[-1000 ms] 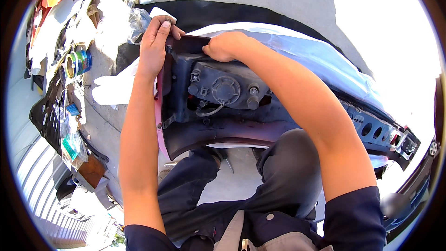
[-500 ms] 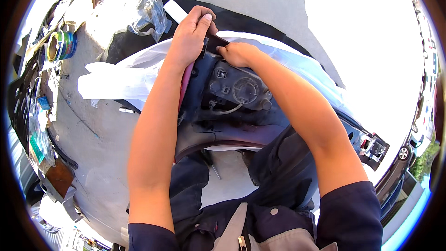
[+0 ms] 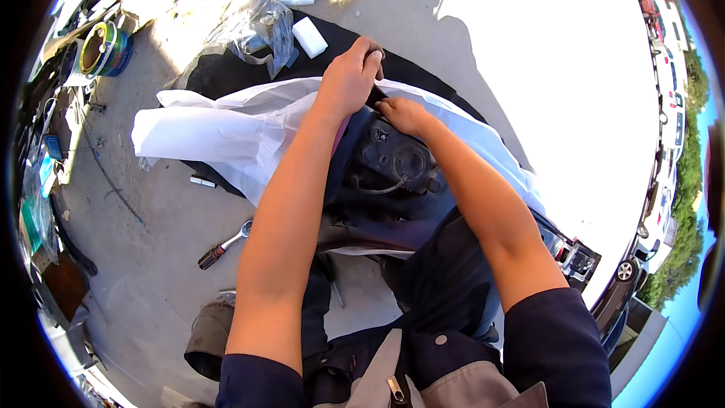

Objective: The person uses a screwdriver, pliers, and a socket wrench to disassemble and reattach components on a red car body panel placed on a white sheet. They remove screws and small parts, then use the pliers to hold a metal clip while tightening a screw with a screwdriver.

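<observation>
A dark car bumper (image 3: 377, 223), its inner side up, lies in front of my knees, with a sliver of red outer face showing. The back of a black headlamp housing (image 3: 406, 162) with a round cap and a thin cable sits in it. At the bumper's far end, my left hand (image 3: 352, 75) is closed with curled fingers; what lies inside them is hidden. Just right of it and nearer, my right hand (image 3: 404, 115) pinches the edge of a dark strip (image 3: 375, 96) that shows between the two hands.
White foam sheet (image 3: 192, 132) lies under the bumper, over a black sheet (image 3: 219, 75). A ratchet (image 3: 224, 245) and a boot (image 3: 210, 338) are at left. Beyond are clear plastic wrap (image 3: 266, 34), white blocks (image 3: 310, 37) and a tub (image 3: 106, 49). Parked cars (image 3: 627, 272) stand right.
The view has shifted, bringing the ratchet and the boot into sight on the left. Both hands stay at the bumper's far end, closed much as before.
</observation>
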Motion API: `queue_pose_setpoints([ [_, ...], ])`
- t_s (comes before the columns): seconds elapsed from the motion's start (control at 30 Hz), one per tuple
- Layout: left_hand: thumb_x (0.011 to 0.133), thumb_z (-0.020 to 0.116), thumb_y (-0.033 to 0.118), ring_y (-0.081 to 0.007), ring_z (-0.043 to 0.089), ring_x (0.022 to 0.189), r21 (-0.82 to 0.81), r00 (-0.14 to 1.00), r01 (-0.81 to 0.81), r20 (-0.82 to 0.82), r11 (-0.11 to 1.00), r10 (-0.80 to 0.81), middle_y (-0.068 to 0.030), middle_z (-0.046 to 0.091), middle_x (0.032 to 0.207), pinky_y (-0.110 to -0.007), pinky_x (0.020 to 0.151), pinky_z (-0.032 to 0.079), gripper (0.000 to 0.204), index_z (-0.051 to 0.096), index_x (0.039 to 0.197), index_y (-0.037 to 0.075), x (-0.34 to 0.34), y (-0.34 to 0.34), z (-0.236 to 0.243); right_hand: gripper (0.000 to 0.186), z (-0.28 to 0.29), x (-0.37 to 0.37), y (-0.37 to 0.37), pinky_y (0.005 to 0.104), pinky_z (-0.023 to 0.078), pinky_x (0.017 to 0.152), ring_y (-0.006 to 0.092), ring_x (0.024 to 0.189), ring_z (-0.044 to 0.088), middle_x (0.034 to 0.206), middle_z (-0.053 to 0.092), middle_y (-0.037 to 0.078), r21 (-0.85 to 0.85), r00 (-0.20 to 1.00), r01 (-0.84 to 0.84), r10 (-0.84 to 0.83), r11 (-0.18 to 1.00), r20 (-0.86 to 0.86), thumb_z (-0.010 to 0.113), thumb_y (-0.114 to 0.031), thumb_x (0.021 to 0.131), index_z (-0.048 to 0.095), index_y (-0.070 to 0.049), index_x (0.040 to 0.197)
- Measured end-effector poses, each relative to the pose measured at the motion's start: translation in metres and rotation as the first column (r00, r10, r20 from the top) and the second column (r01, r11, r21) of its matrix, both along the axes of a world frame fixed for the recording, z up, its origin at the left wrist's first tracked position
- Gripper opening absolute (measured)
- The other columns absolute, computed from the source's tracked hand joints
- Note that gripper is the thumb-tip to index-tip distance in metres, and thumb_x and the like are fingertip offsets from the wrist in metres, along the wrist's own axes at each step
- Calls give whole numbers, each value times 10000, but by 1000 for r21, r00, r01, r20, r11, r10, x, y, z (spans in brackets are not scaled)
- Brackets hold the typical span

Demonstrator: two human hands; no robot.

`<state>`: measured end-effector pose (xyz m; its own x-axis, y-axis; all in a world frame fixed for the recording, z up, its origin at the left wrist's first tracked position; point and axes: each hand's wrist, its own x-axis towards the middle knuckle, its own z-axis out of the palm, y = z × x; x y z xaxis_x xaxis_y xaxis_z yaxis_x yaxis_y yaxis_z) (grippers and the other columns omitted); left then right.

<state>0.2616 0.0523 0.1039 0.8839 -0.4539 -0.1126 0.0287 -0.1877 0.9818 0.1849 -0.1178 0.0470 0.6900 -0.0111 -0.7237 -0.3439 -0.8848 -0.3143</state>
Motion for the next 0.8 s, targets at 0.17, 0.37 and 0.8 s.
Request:
queue_pose_setpoints([
  [0.17, 1021, 514, 150, -173, 655, 732, -9, 1000, -13, 19, 1000, 13, -89, 663, 779, -317, 715, 518, 165, 594, 1054, 9, -1, -3, 1, 486, -6, 1, -2, 514, 466, 990, 432, 1145, 614, 1186, 678, 235, 124, 993, 58, -70, 991, 92, 400, -432, 1035, 696, -69, 1167],
  [0.37, 1022, 517, 155, -163, 646, 705, -6, 1000, -2, 4, 1000, 2, -80, 672, 781, -312, 661, 509, 155, 597, 1046, 25, -1, -2, -1, 493, -2, 0, -2, 525, 493, 908, 460, 989, 654, 987, 704, 270, 166, 980, 1, -34, 986, 197, 441, -419, 1028, 730, -20, 1044],
  [0.8, 1068, 446, 130, -114, 568, 720, -367, 979, -128, -196, 921, 58, -47, 591, 789, -264, 696, 478, 134, 548, 1053, 45, 1, -7, -22, 548, 9, 2, 10, 593, 385, 1031, 420, 1199, 604, 1256, 672, 194, 35, 995, 99, -100, 994, 28, 352, -521, 1041, 693, -136, 1232],
])
